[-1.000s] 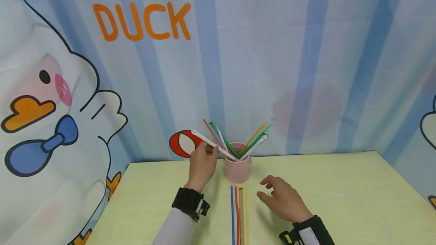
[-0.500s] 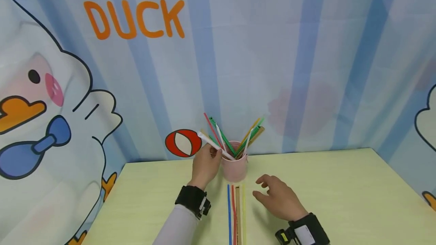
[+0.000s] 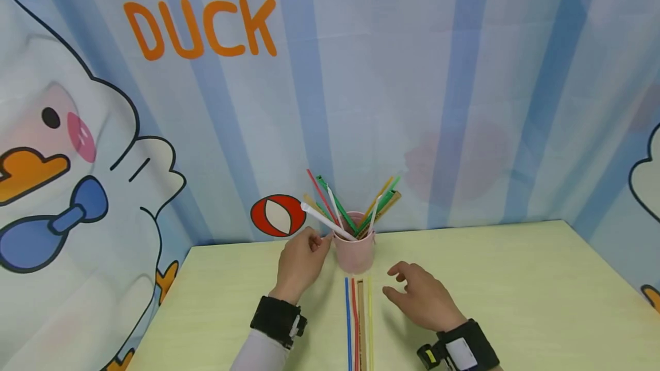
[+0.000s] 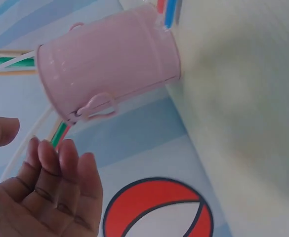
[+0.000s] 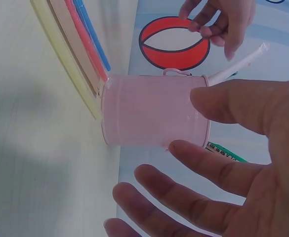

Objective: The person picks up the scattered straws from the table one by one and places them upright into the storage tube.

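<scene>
On the desk point(image 3: 515, 296) before you, blue, red, brown and yellow straws point(image 3: 362, 325) lie side by side, desktop stretching away to the right edge. Your right hand point(image 3: 425, 299) hovers beside them, fingers apart, gripping nothing; your left hand point(image 3: 301, 262), loosely curved and also unladen, hangs just left of the pink bucket point(image 3: 354, 255). Near the far edge, it bristles with assorted straws point(image 3: 384, 204), a white straw point(image 3: 329, 223) leaning leftward; a striped backdrop point(image 3: 381, 102) hangs behind.
</scene>
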Tool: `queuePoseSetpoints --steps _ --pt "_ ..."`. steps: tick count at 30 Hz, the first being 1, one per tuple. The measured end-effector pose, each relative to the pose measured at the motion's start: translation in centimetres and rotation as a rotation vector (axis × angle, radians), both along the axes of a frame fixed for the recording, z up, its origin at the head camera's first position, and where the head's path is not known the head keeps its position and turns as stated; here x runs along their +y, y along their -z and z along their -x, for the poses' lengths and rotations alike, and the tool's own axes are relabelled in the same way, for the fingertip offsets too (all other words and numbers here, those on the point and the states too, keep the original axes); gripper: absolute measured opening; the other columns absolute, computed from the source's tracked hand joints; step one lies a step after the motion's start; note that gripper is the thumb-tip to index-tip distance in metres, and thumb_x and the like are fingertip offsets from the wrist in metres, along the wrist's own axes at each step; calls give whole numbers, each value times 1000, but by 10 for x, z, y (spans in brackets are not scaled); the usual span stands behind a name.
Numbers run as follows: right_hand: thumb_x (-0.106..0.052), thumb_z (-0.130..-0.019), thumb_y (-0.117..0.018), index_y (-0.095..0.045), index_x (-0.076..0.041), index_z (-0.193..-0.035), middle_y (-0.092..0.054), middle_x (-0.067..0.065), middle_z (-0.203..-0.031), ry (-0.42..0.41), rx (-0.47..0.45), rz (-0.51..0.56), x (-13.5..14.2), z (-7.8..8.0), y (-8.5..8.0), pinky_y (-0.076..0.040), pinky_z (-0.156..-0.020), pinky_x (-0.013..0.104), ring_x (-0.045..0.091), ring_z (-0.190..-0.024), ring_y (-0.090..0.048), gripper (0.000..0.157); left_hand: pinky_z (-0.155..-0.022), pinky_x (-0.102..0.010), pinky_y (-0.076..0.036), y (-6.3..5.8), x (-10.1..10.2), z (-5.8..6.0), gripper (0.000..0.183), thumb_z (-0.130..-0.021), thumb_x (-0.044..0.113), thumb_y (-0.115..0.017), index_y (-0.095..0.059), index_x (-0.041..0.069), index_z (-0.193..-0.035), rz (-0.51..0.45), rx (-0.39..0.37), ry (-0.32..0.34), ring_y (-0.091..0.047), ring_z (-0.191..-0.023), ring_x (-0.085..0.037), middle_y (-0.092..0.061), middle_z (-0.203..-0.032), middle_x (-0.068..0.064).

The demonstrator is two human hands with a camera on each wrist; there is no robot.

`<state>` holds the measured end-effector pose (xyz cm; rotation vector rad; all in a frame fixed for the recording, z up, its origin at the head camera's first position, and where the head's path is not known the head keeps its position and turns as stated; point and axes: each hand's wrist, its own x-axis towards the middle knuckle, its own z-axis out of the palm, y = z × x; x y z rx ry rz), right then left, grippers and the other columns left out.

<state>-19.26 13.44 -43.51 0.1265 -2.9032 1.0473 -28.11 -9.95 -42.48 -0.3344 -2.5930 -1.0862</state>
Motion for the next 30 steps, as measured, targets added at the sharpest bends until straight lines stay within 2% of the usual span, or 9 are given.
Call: queuePoseSetpoints --steps 4,9,16,23,30 --pt "-35 -86 -67 -62 -16 -110 -65 9 -103 -4 8 -7 -1 -1 -3 -51 -70 41 20 -88 -59 31 -55 -30 -42 -8 -9 -17 25 -91 41 -60 -57 18 -85 43 54 -8 -51 -68 -14 -57 -76 1" --pt "-34 -86 -67 -62 -16 -110 -65 9 -101 -6 23 -14 -4 -1 -4 -51 -68 40 20 -87 -60 30 -70 -35 -49 -20 -18 -38 27 -91 41 -61 -60 16 -99 117 77 -22 -54 -88 -18 -60 -95 0" --pt "-35 -86 -67 -62 -16 -111 -65 10 -102 -11 13 -20 -8 -2 -4 -50 -66 39 19 -85 -59 31 -69 -39 -51 -28 -27 -65 44 -89 48 -61 -59 13 -114 236 32 -18 -51 -97 -23 -58 -111 -5" --pt "-35 -86 -67 -62 -15 -111 -65 9 -100 1 -13 -47 -14 -2 -1 -49 -62 38 14 -76 -57 32 -88 -53 -49 -15 -31 -76 61 -88 55 -58 -55 7 -125 406 -12 26 -46 -116 -32 -54 -128 -13" --pt "-33 -84 -68 -62 -13 -111 -64 9 -98 25 -20 -84 -22 -4 5 -50 -64 40 16 -76 -57 33 -97 -61 -40 1 -29 -73 72 -87 58 -57 -45 7 -137 457 -20 41 -36 -126 -39 -48 -136 -16"
